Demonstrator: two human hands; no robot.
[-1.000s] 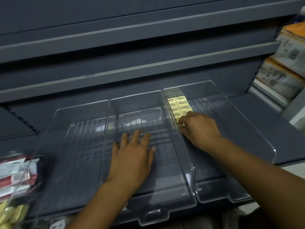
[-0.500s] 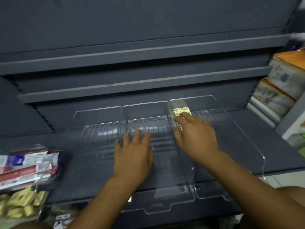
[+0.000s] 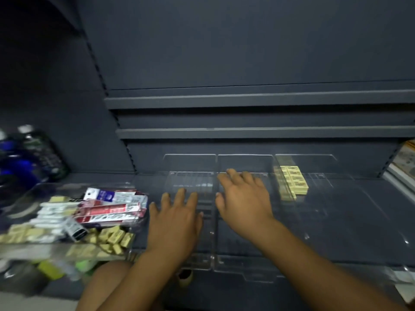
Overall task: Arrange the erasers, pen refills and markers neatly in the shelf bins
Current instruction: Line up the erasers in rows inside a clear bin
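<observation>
Dark grey shelf point(image 3: 148, 178) in a shop bay, with three clear bins side by side on it.

What changed: the view swings left and the right hand point(image 3: 243, 198) is off the erasers point(image 3: 293, 182). Half a second ago its fingers were on that stack. Now it hovers over the middle bin point(image 3: 244, 160), fingers loose and apart, holding nothing. The left hand point(image 3: 177, 223) lies flat with fingers spread, left of the divider, over the left bin point(image 3: 189, 160) as far as I can tell. It holds nothing either.

My read: that batch of erasers is placed, and both hands are heading left for more stock.

Containers:
- Right bin point(image 3: 359, 232): the yellow erasers sit in a tidy block at the back, tight against its left wall. The rest of its floor is bare.
- Middle and left bins: I see nothing in them but the hands.
- Tray point(image 3: 89, 184) at the left, near the left hand: a heap of loose erasers point(image 3: 112, 237) at the front, red and blue refill packs point(image 3: 107, 212) lying across the top, and white pieces point(image 3: 51, 212) too blurred to name.

I can't pick out any markers for sure. Boxes point(image 3: 406, 158) are stacked at the far right edge.

Most of the stock is still unsorted.
</observation>
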